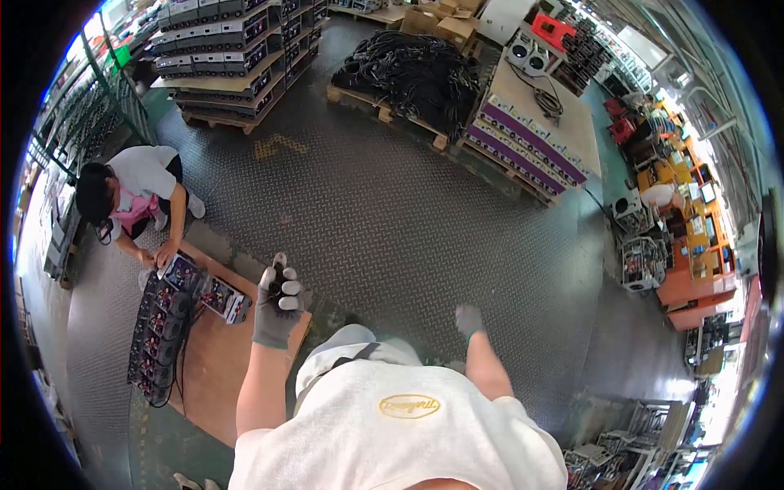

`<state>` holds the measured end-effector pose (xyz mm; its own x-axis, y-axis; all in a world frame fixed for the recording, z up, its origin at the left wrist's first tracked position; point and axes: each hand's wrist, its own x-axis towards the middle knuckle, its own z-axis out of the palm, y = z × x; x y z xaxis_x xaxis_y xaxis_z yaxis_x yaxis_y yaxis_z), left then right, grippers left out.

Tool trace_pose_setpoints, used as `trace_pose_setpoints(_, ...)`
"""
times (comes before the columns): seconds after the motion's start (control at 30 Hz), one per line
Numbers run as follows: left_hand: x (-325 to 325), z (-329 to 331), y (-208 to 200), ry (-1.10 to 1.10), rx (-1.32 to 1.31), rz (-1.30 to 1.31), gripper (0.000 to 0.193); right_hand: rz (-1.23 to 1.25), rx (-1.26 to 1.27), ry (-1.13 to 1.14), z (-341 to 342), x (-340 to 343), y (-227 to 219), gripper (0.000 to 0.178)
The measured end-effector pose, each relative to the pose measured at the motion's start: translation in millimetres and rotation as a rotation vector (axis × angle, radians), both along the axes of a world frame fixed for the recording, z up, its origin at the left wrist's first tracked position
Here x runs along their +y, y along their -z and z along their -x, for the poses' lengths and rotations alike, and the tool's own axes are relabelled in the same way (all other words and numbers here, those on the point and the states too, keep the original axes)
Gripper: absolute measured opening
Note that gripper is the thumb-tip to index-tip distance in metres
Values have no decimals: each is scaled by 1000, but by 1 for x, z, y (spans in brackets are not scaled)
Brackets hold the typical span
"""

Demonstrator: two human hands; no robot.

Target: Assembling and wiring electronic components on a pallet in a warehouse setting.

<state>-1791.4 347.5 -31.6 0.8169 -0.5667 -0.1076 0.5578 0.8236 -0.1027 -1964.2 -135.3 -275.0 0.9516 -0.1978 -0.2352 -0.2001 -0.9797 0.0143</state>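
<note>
My left hand [278, 314], in a grey glove with pale fingertips, is raised in front of me over the edge of a brown board [219, 371]. Its fingers curl around several small black parts [282, 287], too small to name. My right hand [469, 320], also gloved, hangs out over the floor on the right. Its fingers are smeared, and no held thing shows. Left of my left hand, an open electronic unit [222, 299] with a grey casing lies on the board. Beyond it stands a row of black units [158, 339] with coloured wiring inside.
At the left, a person [147, 184] bends over the units, both hands on the far end. Further off are stacked grey units [214, 65], a pallet of black cables [408, 77] and a purple-striped stack [523, 151]. Orange workbenches [694, 282] line the right side. Patterned metal floor [367, 220] lies ahead.
</note>
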Motion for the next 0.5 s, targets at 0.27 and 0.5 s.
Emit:
trace_pose_setpoints(0.27,-109,-209,-22,10,-65,92,28,36,660,-181,-96,-17,-11,37)
trace_pose_setpoints(0.5,-146,-345,-14,-167,-81,76,30,203,1002,-262,-312,-132,-62,50)
